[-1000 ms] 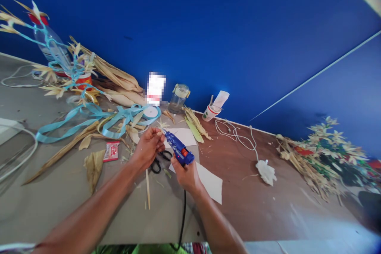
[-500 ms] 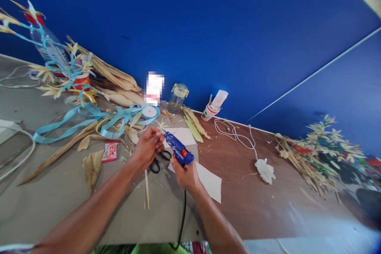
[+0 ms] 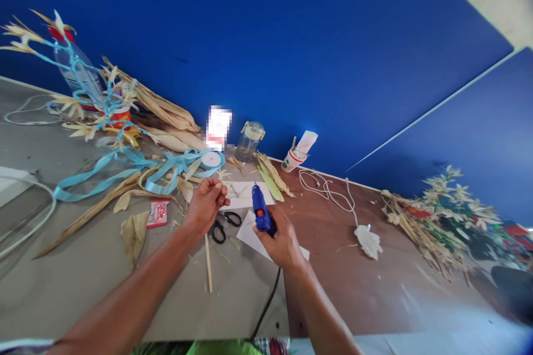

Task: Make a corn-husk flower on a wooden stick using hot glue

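My left hand (image 3: 207, 204) is closed in a pinch on the top of a thin wooden stick (image 3: 207, 260) with a small dried-husk piece at its tip. The stick hangs down toward me over the grey table. My right hand (image 3: 283, 243) grips a blue hot glue gun (image 3: 261, 213) with an orange trigger; its nozzle points away from me, a little to the right of my left hand. Its black cord (image 3: 265, 305) runs down to the table's near edge. Black scissors (image 3: 222, 226) lie between my hands beside white paper sheets (image 3: 249, 231).
Light blue ribbon (image 3: 125, 169) and dried corn husks (image 3: 162, 111) spread over the left. A plastic bottle (image 3: 77, 69), glass jar (image 3: 249, 140) and paper cup (image 3: 292, 158) stand by the blue wall. A white cable (image 3: 328, 188) and husk flowers (image 3: 441, 216) lie right.
My right hand drew the glue gun rightward, away from my left hand, and turned its nozzle from pointing left at the stick to pointing away. The left hand stayed in place.
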`<state>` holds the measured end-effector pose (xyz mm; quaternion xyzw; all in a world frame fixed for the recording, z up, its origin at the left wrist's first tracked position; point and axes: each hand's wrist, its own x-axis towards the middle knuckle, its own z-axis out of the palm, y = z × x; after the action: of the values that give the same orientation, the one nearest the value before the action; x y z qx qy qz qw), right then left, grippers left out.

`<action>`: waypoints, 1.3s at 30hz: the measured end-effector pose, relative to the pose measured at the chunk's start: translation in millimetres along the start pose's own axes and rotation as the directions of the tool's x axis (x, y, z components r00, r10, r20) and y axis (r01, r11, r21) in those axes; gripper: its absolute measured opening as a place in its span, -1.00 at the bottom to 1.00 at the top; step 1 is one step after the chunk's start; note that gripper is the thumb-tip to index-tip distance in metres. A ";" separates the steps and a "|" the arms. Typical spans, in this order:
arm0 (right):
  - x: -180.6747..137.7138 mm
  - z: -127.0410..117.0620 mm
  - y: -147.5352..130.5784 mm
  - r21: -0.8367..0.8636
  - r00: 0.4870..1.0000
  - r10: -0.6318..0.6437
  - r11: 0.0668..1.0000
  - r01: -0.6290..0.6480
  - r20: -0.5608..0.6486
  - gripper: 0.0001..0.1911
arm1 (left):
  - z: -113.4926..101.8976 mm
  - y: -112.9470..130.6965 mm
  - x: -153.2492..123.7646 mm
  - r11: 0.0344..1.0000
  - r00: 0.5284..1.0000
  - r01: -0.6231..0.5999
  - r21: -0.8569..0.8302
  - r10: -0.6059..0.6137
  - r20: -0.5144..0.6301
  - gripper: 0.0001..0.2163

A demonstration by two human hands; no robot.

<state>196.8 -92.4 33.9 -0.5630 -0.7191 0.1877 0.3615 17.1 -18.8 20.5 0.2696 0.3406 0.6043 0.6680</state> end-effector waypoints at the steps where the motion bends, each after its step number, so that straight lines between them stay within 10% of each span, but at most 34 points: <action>1: -1.2 -2.4 5.7 -0.061 0.999 -0.038 0.997 0.037 -0.017 -0.68 | 0.0 -0.1 0.2 1.000 1.000 -0.006 0.014 0.006 -0.013 -0.79; 21: -19.6 -1.9 63.6 -0.425 0.978 0.153 0.902 -0.079 0.143 -0.53 | -11.7 -12.4 11.7 0.972 0.983 -0.174 0.160 0.180 -0.021 -0.81; 27: -14.6 -2.7 25.2 -0.179 0.992 0.050 0.981 -0.071 -0.117 -0.78 | -10.8 -9.0 10.4 0.964 0.981 -0.184 0.189 0.191 -0.018 -0.82; 33: -7.7 40.8 -19.4 -0.322 0.944 0.083 0.946 0.026 0.320 -0.83 | -12.3 -11.8 13.4 0.961 0.978 -0.199 0.192 0.207 -0.026 -0.80; 39: -3.2 55.2 -22.1 -0.560 0.895 0.214 0.827 0.047 0.391 -0.78 | -10.9 -10.7 12.5 0.959 0.978 -0.199 0.203 0.207 -0.021 -0.82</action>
<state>141.9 -94.5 11.0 -0.6182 -0.7786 0.1080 0.0021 15.7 -8.3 3.8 0.3561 0.3841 0.6378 0.5647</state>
